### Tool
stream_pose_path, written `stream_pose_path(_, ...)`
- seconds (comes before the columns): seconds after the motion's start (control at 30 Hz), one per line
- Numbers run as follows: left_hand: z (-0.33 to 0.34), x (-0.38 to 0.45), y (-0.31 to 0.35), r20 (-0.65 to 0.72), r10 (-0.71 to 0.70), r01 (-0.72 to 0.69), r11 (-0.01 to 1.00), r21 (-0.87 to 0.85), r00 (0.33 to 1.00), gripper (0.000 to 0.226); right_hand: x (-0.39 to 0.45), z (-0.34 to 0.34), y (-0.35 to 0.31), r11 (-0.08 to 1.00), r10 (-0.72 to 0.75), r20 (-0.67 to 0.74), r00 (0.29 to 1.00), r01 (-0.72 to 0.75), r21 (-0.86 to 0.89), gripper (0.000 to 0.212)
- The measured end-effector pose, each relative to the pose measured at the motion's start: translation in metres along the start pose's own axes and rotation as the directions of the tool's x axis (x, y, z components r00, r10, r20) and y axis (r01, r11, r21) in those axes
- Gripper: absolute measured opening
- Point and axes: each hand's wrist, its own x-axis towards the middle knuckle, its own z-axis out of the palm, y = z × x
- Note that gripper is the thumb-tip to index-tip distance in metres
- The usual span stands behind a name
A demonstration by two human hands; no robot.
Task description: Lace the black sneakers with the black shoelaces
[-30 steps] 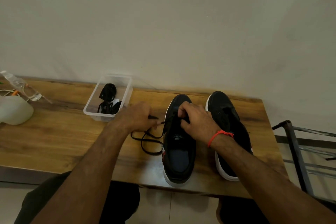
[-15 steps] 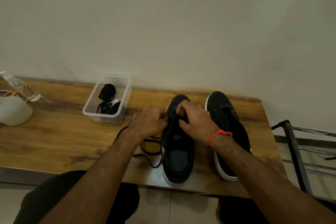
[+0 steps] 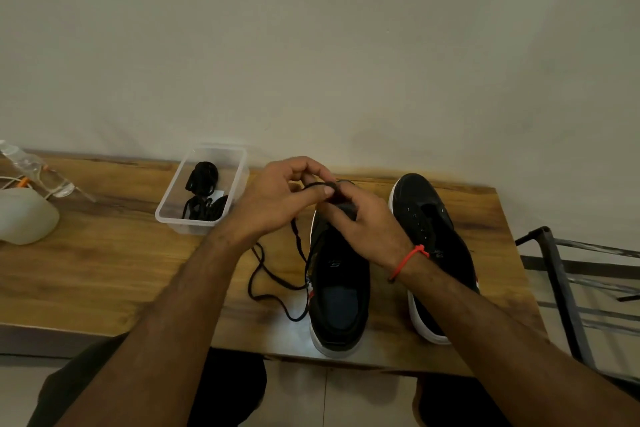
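Left hand (image 3: 277,198): pinches black shoelace (image 3: 273,276) over the toe of the left sneaker (image 3: 341,291).
Right hand (image 3: 367,222): touching left hand, fingers curled on that sneaker's tongue.
Right sneaker (image 3: 433,229): on worktop (image 3: 104,270), just right of right hand.

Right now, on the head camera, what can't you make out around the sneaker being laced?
- Toe and eyelets of the left sneaker: hidden behind the left hand and right hand.
- Tip of the shoelace: lost inside the left hand's pinch.
- Contents of the clear box: dark bundles, too small to count.
- Bottle: cut off by the left edge.
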Motion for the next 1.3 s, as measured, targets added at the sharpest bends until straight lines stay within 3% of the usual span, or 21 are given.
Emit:
stream_pose_path(0.2,-0.035,0.001,-0.016,-0.022,-0.147,0.147,0.941,0.304,0.989,0.019,0.006,-0.022,-0.009,0.898,0.216,-0.236,0.947,-0.097,0.429,0.010)
stream_pose_path(0.3,-0.057,-0.003,-0.022,-0.271,-0.140,0.211,0.944,0.255,0.952,0.021,0.010,-0.028,-0.005,0.858,0.314,-0.213,0.925,-0.180,0.480,0.011)
stream_pose_path(0.37,-0.057,-0.002,-0.017,-0.408,-0.086,0.141,0.984,0.107,0.909,0.020,0.009,-0.027,-0.005,0.877,0.302,-0.158,0.940,-0.209,0.434,0.017)
stream_pose_path(0.4,-0.051,-0.001,-0.012,-0.371,-0.062,0.104,0.990,0.093,0.927,0.018,0.008,-0.024,-0.007,0.892,0.268,-0.132,0.954,-0.194,0.408,0.021)
stream_pose_path(0.47,-0.033,0.001,-0.007,-0.137,-0.014,0.037,0.985,0.171,0.990,0.016,0.005,-0.019,-0.009,0.930,0.165,-0.058,0.985,-0.135,0.343,0.035)
stream_pose_path(0.57,-0.009,0.001,-0.009,0.136,0.014,-0.055,0.953,0.299,0.991,0.011,0.004,-0.014,-0.010,0.993,0.022,0.026,0.999,-0.025,0.115,0.046)
stream_pose_path(0.63,-0.006,0.002,-0.014,0.165,0.005,-0.057,0.948,0.312,0.986,0.010,0.005,-0.016,-0.008,1.000,-0.015,0.050,0.999,0.015,-0.002,0.032)
stream_pose_path(0.73,-0.008,0.001,-0.012,0.190,-0.051,-0.004,0.960,0.280,0.981,0.011,0.007,-0.025,-0.008,0.989,0.085,0.101,0.991,-0.096,0.111,0.015)
stream_pose_path(0.87,-0.026,0.001,-0.011,0.039,-0.122,0.109,0.965,0.240,0.992,0.016,0.013,-0.039,-0.002,0.992,0.117,-0.119,0.986,-0.110,0.068,0.010)
stream_pose_path(0.97,-0.051,-0.003,-0.019,-0.050,-0.186,0.192,0.921,0.338,0.981,0.015,0.018,-0.044,0.007,0.962,0.240,-0.318,0.917,-0.181,0.203,0.008)
stream_pose_path(1.03,-0.059,-0.004,-0.022,-0.167,-0.165,0.212,0.922,0.325,0.972,0.016,0.018,-0.045,0.010,0.948,0.293,-0.321,0.901,-0.229,0.223,0.008)
stream_pose_path(1.1,-0.053,-0.001,-0.022,-0.250,-0.081,0.157,0.940,0.304,0.965,0.016,0.016,-0.040,0.008,0.958,0.267,-0.261,0.928,-0.225,0.178,0.006)
stream_pose_path(1.2,-0.027,0.004,-0.014,-0.070,0.049,-0.020,0.928,0.373,0.996,0.019,0.009,-0.027,-0.001,0.989,0.139,-0.058,0.989,-0.135,0.060,0.018)
stream_pose_path(1.3,-0.005,0.007,-0.017,0.154,0.128,-0.177,0.915,0.362,0.980,0.013,0.005,-0.015,-0.002,0.988,-0.002,0.109,0.994,0.018,-0.151,0.029)
